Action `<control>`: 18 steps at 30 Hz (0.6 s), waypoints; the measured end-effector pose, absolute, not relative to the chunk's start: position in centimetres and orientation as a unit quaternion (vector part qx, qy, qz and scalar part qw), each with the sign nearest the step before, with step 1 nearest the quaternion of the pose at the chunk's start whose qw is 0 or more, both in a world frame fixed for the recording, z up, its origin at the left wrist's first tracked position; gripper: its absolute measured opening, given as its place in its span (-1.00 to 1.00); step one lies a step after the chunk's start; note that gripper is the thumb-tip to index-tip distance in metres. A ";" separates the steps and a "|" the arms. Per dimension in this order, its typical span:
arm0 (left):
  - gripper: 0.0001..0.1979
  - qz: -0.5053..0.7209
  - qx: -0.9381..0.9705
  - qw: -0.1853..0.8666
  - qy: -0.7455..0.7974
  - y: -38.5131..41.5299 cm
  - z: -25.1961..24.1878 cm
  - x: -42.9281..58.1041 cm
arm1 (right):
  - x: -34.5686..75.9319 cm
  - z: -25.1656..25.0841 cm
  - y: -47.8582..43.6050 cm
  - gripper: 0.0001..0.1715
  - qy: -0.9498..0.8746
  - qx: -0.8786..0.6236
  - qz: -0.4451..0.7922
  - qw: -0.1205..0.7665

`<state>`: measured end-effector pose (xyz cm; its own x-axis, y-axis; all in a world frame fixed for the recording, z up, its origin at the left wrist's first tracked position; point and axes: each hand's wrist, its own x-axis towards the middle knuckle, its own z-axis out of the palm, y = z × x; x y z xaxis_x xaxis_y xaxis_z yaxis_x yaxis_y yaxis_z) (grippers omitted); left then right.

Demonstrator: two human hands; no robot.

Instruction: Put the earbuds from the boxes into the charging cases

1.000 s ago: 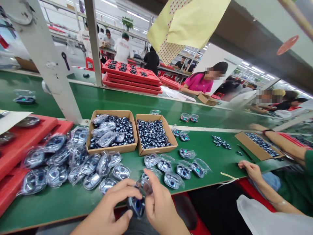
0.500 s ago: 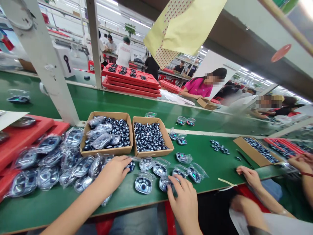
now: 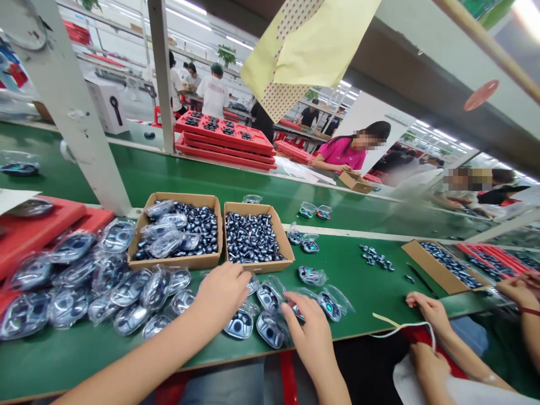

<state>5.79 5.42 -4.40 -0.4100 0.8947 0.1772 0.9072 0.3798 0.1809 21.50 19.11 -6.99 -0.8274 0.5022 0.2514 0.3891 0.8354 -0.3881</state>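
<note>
1. Grip: left hand (image 3: 221, 292) cupped palm-down, right hand (image 3: 306, 332) with fingers spread; any held item cannot be confirmed.
2. Bagged earbud case (image 3: 238, 324) lies between both hands on the green workbench (image 3: 358, 289).
3. Second bagged earbud case (image 3: 269, 330) lies just beside the right hand.
4. Bagged case pile (image 3: 130, 287) lies left, near red plastic trays (image 3: 42, 216).
5. Cardboard box of loose dark earbuds (image 3: 258, 266) stands beyond the left hand.
6. Co-worker's hand (image 3: 426, 308) rests well right.
</note>
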 end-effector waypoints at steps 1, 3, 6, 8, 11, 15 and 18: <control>-0.82 -0.099 -0.546 0.000 -0.832 6.6 -4.4 6.2 | 21.2 -6.8 19.2 -0.67 -0.940 -0.257 0.125 0.186; -0.82 -0.059 -0.533 -0.028 -0.843 8.7 -4.5 6.9 | 20.6 -6.3 19.3 -0.64 -0.938 -0.293 0.043 0.178; -0.82 -0.039 -0.523 -0.035 -0.851 10.4 -4.5 7.4 | 19.3 -5.8 19.8 -0.78 -0.946 -0.302 -0.029 0.115; -0.83 -0.030 -0.533 -0.038 -0.845 10.7 -4.2 7.3 | 18.5 -5.5 20.3 -0.84 -0.953 -0.286 -0.038 0.092; -0.82 -0.023 -0.555 -0.041 -0.830 10.5 -3.6 6.8 | 17.6 -5.2 21.2 -0.84 -0.961 -0.262 -0.027 0.084; -0.81 -0.014 -0.596 -0.040 -0.802 10.0 -3.2 6.1 | 17.8 -4.4 21.6 -0.79 -0.961 -0.262 -0.020 0.087; -0.81 -0.014 -0.627 -0.025 -0.778 9.6 -3.3 5.7 | 19.7 -4.6 20.1 -0.68 -0.948 -0.285 0.000 0.141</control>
<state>5.69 9.65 -3.31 -0.2114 0.9772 -0.0210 0.9758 0.2123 0.0533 19.69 20.11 -4.64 -0.7972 0.5411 0.2679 0.5409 0.8372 -0.0813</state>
